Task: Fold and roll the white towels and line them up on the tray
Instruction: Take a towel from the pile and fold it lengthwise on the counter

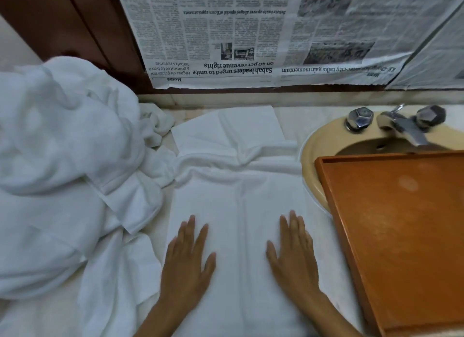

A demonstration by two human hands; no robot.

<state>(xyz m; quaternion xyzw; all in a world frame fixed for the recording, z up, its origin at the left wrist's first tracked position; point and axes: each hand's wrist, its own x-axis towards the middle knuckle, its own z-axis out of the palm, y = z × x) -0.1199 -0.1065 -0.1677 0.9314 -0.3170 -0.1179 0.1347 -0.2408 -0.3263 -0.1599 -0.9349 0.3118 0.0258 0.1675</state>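
A white towel (238, 198) lies lengthwise on the counter in front of me, folded into a long strip, with its far end wrinkled and spread out. My left hand (188, 259) lies flat on the near left part of it, fingers straight. My right hand (293, 256) presses flat on the near right part, fingers spread. A big heap of loose white towels (62, 173) fills the left side. The orange wooden tray (401, 236) sits on the right, with nothing on it.
The tray rests over a beige sink (311, 156) with a chrome tap (404, 128) and two knobs at the back right. Newspaper sheets (251, 35) cover the wall behind the counter. Dark wood panelling (62, 23) stands at the back left.
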